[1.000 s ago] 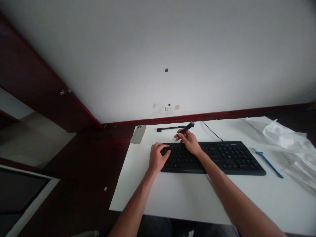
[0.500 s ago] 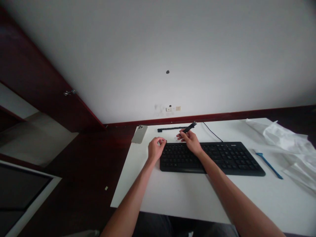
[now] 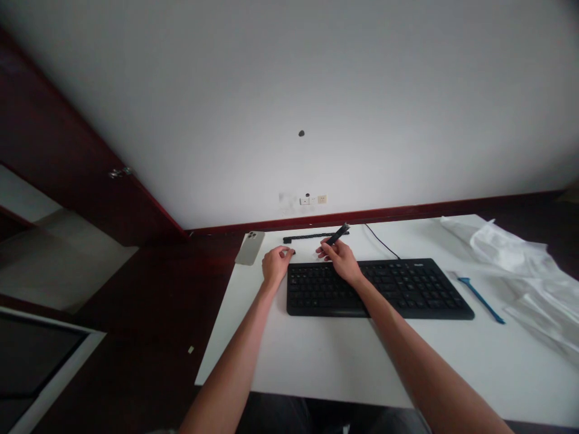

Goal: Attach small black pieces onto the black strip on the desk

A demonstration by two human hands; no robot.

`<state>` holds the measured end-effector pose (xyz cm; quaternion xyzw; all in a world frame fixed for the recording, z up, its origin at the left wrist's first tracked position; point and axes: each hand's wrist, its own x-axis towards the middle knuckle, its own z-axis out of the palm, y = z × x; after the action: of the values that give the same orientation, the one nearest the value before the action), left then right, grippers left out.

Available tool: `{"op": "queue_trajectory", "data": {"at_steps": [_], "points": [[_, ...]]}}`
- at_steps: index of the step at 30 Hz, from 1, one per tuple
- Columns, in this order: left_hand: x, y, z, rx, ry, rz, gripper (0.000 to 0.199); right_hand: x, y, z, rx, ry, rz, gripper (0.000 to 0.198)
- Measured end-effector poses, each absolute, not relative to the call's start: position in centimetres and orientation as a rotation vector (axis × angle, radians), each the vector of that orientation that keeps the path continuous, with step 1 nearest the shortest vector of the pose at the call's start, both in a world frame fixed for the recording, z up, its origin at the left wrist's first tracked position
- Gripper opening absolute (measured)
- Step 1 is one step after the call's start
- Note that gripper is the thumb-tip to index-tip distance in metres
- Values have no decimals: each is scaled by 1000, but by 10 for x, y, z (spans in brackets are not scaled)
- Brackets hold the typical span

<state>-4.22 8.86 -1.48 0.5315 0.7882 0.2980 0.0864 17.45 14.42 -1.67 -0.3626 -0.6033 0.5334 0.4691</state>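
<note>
My left hand (image 3: 275,265) is closed in a pinch just past the keyboard's top left corner. At its fingertips is a small black keycap (image 3: 294,252). My right hand (image 3: 341,260) is wrapped round a slim black brush (image 3: 337,235), tilted up and to the right; its far tip looks pale and is too small to make out well. My right wrist passes over the black keyboard (image 3: 407,289), which lies flat on the white table (image 3: 316,355). Behind both hands, a row of black keycaps (image 3: 312,236) lies along the table's back part.
A phone (image 3: 250,248) lies face down at the back left corner. The keyboard's cable (image 3: 382,240) runs off the back edge. A blue tool (image 3: 482,300) lies right of the keyboard, beside crumpled white plastic sheeting (image 3: 511,247). A wall stands behind the table.
My left hand has moved from the keyboard's top left corner slightly back towards the row, with the keycap showing at its fingertips. The right hand still holds the brush; the whole view has shifted slightly.
</note>
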Motion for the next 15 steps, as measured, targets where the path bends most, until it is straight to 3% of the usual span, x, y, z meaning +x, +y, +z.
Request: {"op": "queue_trajectory", "data": {"at_steps": [15], "points": [[-40,96,-9,1631,2388,696,19,175,143,-19,-882,-1528,1287,42]]}}
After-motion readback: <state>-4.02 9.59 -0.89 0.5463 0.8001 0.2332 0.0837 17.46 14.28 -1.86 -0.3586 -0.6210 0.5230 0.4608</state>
